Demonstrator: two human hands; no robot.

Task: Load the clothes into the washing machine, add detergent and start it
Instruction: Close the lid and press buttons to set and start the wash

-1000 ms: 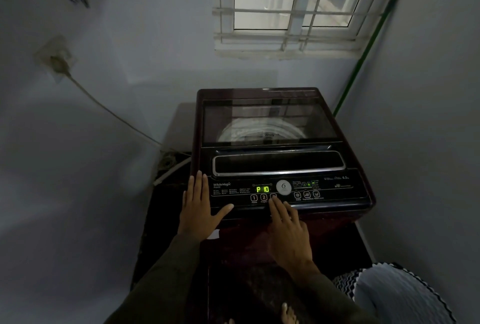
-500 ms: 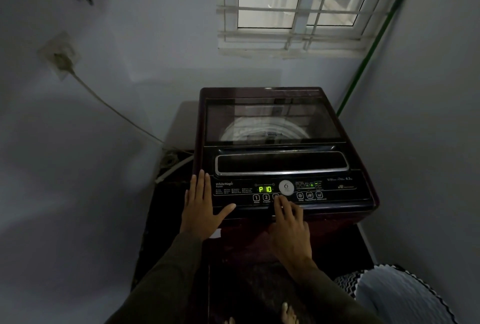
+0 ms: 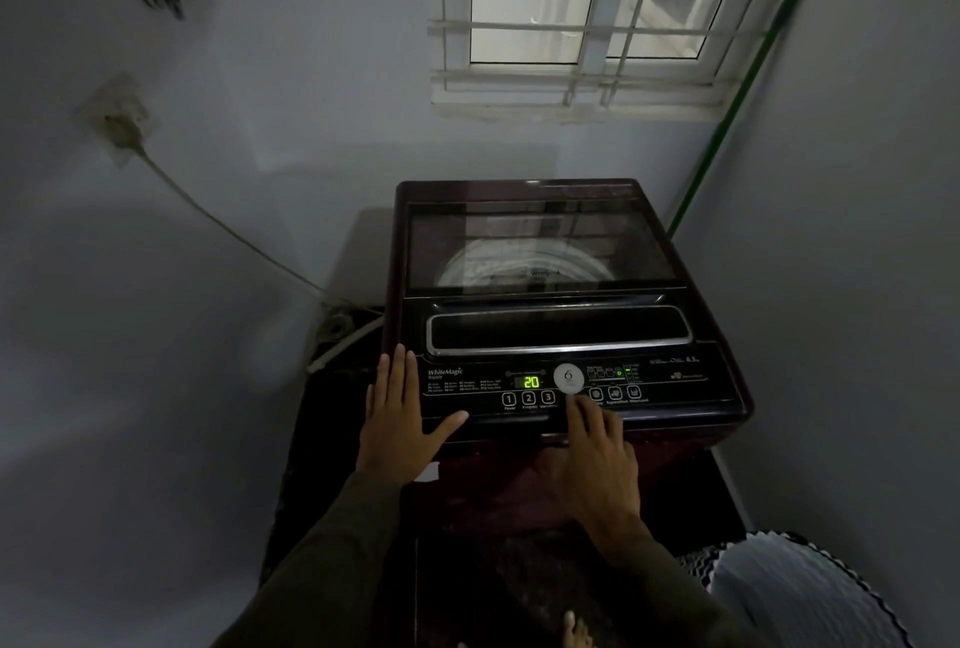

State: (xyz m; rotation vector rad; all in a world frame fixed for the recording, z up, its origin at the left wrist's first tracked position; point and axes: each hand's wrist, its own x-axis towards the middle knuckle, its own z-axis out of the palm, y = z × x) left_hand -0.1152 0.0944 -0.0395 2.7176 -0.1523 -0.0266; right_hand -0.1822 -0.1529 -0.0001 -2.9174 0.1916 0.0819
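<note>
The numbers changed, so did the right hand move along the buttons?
Yes. The right hand slid right: its fingertip left button 3 and now sits at the round dial's lower edge.

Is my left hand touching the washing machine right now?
Touching. The head view shows the left hand lying flat on the washing machine's front left corner, thumb stretched across its control panel.

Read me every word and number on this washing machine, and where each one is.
"WhiteMagic": left of the control panel.
"20": green display.
"6": round badge.
"1", "2", "3": buttons under the display.
"6.5": panel's right end.
Other print on the panel: too small to read.
</note>
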